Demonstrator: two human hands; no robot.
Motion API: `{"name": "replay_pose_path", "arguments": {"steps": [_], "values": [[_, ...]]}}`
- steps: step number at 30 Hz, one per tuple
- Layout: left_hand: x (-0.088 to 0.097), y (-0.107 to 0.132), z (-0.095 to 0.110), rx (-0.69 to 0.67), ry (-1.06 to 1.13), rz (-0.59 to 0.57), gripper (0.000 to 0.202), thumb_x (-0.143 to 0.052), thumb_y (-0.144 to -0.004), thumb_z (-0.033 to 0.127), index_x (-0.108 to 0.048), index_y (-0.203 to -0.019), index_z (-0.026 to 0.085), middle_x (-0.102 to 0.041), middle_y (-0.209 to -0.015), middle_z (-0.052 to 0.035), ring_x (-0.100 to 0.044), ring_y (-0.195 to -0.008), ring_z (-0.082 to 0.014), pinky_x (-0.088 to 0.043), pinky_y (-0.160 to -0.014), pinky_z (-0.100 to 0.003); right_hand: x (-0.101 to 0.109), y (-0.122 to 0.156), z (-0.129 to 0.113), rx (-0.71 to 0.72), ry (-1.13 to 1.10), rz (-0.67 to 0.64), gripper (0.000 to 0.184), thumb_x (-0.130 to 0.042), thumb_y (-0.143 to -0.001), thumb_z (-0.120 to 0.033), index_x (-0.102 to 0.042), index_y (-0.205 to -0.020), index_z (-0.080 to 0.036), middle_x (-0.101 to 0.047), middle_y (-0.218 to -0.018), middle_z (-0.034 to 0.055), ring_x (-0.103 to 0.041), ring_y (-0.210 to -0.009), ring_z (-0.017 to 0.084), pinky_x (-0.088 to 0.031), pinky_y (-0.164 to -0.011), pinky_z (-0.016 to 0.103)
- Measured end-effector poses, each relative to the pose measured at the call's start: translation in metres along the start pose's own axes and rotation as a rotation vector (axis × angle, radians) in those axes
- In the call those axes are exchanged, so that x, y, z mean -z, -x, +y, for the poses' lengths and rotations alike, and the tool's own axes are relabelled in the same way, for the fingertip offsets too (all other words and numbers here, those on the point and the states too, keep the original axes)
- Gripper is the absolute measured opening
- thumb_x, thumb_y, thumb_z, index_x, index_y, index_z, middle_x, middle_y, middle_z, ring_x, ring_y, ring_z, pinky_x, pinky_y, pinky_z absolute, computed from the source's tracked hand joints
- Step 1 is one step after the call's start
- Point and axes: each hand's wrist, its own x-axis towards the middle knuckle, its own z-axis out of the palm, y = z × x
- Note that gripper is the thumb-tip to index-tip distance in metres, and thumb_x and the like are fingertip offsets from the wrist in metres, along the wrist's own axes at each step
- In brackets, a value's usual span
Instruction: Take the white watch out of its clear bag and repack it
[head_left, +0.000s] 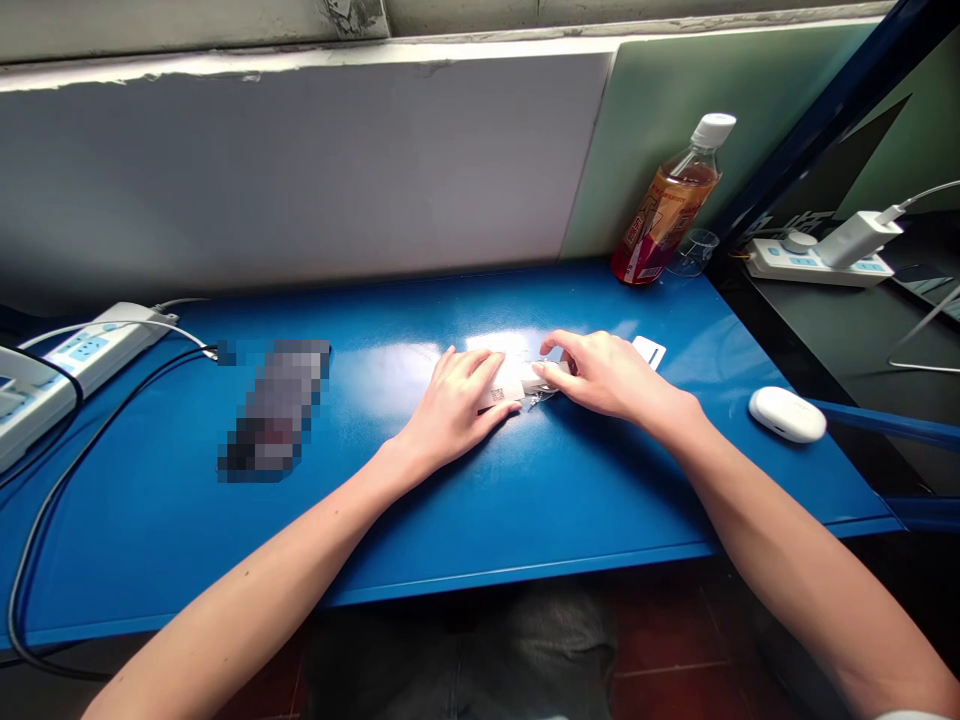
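Observation:
A small white box [501, 392] with a printed square code lies between my hands over the middle of the blue tabletop. My left hand [459, 402] is closed around its left end, thumb along the near side and fingers along the far side. At the box's right end, my right hand [601, 372] pinches a pale piece [541, 378], thumb and fingers bent. Whether that piece is part of the box or separate I cannot tell. Crinkled clear plastic [538, 400] shows just below it. Partly behind my right hand lies a white card-like item [651, 352].
A drink bottle [667, 215] and a clear cup [694, 252] stand at the back right. A white earbud case [787, 415] sits near the right edge. Leftward are a pixelated dark object [281, 410], a power strip [90, 360] and black cables [67, 500].

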Motion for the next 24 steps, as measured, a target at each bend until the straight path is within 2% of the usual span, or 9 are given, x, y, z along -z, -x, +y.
{"name": "replay_pose_path", "arguments": {"steps": [4,7,10,15,21,24], "values": [[0.0,0.0,0.001,0.018,-0.001,-0.011,0.051,-0.061,-0.094,0.041,-0.049,-0.137,0.015,-0.06,-0.132,-0.017,-0.054,-0.125,-0.0316,-0.032,-0.111,-0.056,0.011,0.003,0.004,0.027,-0.07,-0.041,0.037,-0.06,-0.089,-0.049,-0.067,-0.111,-0.021,-0.074,-0.082,0.0037,-0.066,-0.072,0.021,-0.039,-0.062,0.028],[0.001,0.0,0.001,0.022,-0.001,-0.019,0.052,-0.06,-0.094,0.041,-0.049,-0.137,0.014,-0.059,-0.133,-0.0174,-0.053,-0.126,-0.0318,-0.03,-0.113,-0.056,0.014,0.004,0.006,0.063,-0.132,-0.06,0.029,-0.062,-0.088,-0.045,-0.068,-0.104,-0.021,-0.073,-0.081,0.0021,-0.064,-0.068,0.018,-0.04,-0.062,0.027],[0.001,0.0,0.002,0.011,0.006,-0.025,0.051,-0.061,-0.094,0.042,-0.05,-0.135,0.014,-0.059,-0.134,-0.0176,-0.052,-0.127,-0.032,-0.031,-0.113,-0.055,0.006,0.002,0.001,0.092,-0.165,-0.037,0.022,-0.061,-0.089,-0.039,-0.067,-0.098,-0.02,-0.072,-0.077,0.0017,-0.062,-0.066,0.016,-0.039,-0.062,0.027],[0.001,0.0,0.003,0.007,0.006,-0.031,0.05,-0.061,-0.094,0.044,-0.051,-0.134,0.015,-0.058,-0.136,-0.0169,-0.053,-0.126,-0.0314,-0.029,-0.114,-0.056,-0.008,0.001,-0.009,0.109,-0.143,-0.016,0.019,-0.059,-0.089,-0.031,-0.067,-0.101,-0.019,-0.07,-0.071,0.0002,-0.059,-0.062,0.016,-0.036,-0.06,0.027],[0.0,0.002,0.003,0.004,-0.014,-0.045,0.052,-0.061,-0.094,0.044,-0.05,-0.136,0.016,-0.056,-0.137,-0.0171,-0.052,-0.127,-0.0317,-0.029,-0.114,-0.057,-0.004,0.001,-0.001,0.19,-0.171,-0.071,0.028,-0.062,-0.088,-0.033,-0.067,-0.112,-0.019,-0.071,-0.076,0.0005,-0.061,-0.065,0.016,-0.039,-0.063,0.027],[0.001,0.002,0.003,0.005,-0.013,-0.046,0.052,-0.061,-0.094,0.044,-0.05,-0.135,0.015,-0.056,-0.137,-0.0174,-0.051,-0.127,-0.0321,-0.029,-0.114,-0.057,-0.005,0.001,0.0,0.198,-0.206,-0.072,0.025,-0.062,-0.088,-0.032,-0.069,-0.108,-0.018,-0.07,-0.073,0.0008,-0.06,-0.063,0.015,-0.039,-0.062,0.026]]}}
